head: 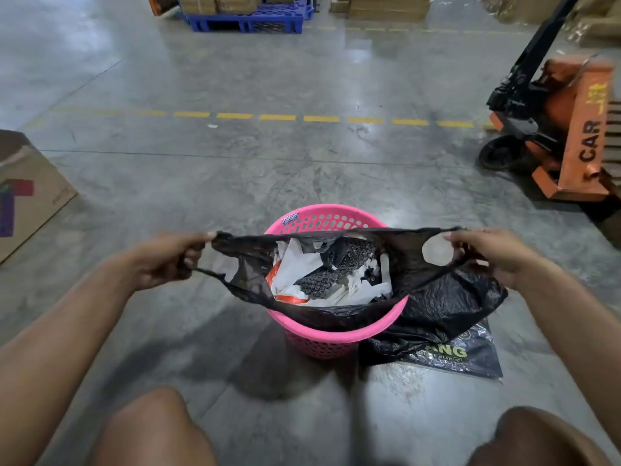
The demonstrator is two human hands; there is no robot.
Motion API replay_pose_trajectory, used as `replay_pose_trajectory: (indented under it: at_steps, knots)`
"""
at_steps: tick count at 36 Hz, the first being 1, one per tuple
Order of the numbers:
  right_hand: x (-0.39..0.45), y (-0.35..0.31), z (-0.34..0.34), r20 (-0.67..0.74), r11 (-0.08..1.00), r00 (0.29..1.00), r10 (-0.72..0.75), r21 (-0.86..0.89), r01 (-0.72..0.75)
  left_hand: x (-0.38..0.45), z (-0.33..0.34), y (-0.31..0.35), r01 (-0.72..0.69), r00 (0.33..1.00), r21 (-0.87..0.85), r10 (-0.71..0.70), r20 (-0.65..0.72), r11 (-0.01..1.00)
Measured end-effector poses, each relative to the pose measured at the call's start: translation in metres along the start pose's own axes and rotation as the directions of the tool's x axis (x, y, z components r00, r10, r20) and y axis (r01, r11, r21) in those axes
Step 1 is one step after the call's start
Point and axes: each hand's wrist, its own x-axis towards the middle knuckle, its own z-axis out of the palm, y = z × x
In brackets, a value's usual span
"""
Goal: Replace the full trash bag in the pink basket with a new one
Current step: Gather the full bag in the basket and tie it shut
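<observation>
Round plastic basket point(332, 334): pink, perforated wall. Thin plastic trash bag point(416, 253) in it: black; contents white paper, black dimpled wrap, one orange-red piece. Flat plastic packet point(470, 359) on grey concrete floor point(235, 169): black, yellow lettering. Dashed floor line point(279, 117): yellow. Pallet truck point(578, 129): orange, black lettering. Pallet point(248, 20): blue.

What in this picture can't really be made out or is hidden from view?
- Pink basket: its inside and floor, hidden by the black trash bag, head view.
- Printed pack on the floor: lettering partly covered by a loose black bag.
- Fingers of the left hand and right hand: curled into the bag's handles.
- Pallet jack: blurred, cut off by the right edge.
</observation>
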Motion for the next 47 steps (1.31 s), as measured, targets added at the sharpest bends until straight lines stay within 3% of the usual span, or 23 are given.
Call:
replay_pose_trajectory:
  at_steps: [3,7,12,17,20,22,25,29,33,37,40,42,44,47]
  knots:
    - [-0.002,-0.026,0.013,0.077,0.979,0.996,0.039,0.199,-0.054,-0.004,0.011,0.024,-0.11,0.985,-0.331,0.148,0.092,0.937]
    - [-0.005,-0.042,0.03,0.035,0.953,0.999,0.03,0.299,-0.039,-0.009,0.035,0.039,-0.243,0.949,-0.472,0.309,0.065,0.847]
    - [-0.012,-0.042,0.047,-0.173,0.929,0.98,-0.102,0.336,0.156,-0.007,0.083,0.034,-0.538,0.836,-0.276,0.546,-0.054,0.797]
    - [-0.021,-0.038,0.064,-0.15,0.895,0.974,-0.169,0.392,0.216,-0.013,0.123,0.039,-0.663,0.731,-0.219,0.682,0.02,0.716]
    - [-0.023,-0.038,0.073,-0.185,0.905,0.955,-0.23,0.319,0.28,-0.011,0.147,0.039,-0.772,0.633,0.026,0.765,0.116,0.635]
    - [-0.026,-0.038,0.078,-0.178,0.918,0.934,-0.308,0.202,0.341,-0.004,0.16,0.037,-0.792,0.611,0.159,0.773,0.172,0.59]
    - [-0.034,-0.038,0.083,-0.117,0.884,0.877,-0.466,-0.097,0.457,0.007,0.175,0.037,-0.769,0.637,0.233,0.741,0.213,0.595]
    - [-0.05,-0.044,0.088,0.065,0.653,0.762,-0.645,-0.472,0.593,0.013,0.194,0.036,-0.764,0.645,0.333,0.665,0.377,0.552]
    - [-0.061,-0.055,0.097,0.271,0.481,0.693,-0.668,-0.552,0.681,0.017,0.217,0.035,-0.758,0.651,0.369,0.59,0.477,0.538]
    - [-0.06,-0.06,0.109,0.375,0.348,0.635,-0.676,-0.596,0.723,0.027,0.234,0.028,-0.75,0.659,0.493,0.568,0.494,0.441]
    - [-0.056,-0.057,0.107,0.237,0.472,0.642,-0.729,-0.506,0.722,0.035,0.236,0.024,-0.662,0.75,0.479,0.493,0.441,0.576]
    - [-0.047,-0.051,0.099,0.086,0.546,0.641,-0.762,-0.448,0.709,0.041,0.236,0.021,-0.593,0.789,0.328,0.45,0.418,0.735]
    - [-0.039,-0.042,0.093,0.098,0.503,0.627,-0.773,-0.508,0.699,0.042,0.235,0.023,-0.515,0.822,0.207,0.412,0.393,0.832]
    - [-0.031,-0.029,0.098,0.204,0.443,0.612,-0.764,-0.524,0.728,0.047,0.231,0.021,-0.502,0.828,0.173,0.413,0.378,0.848]
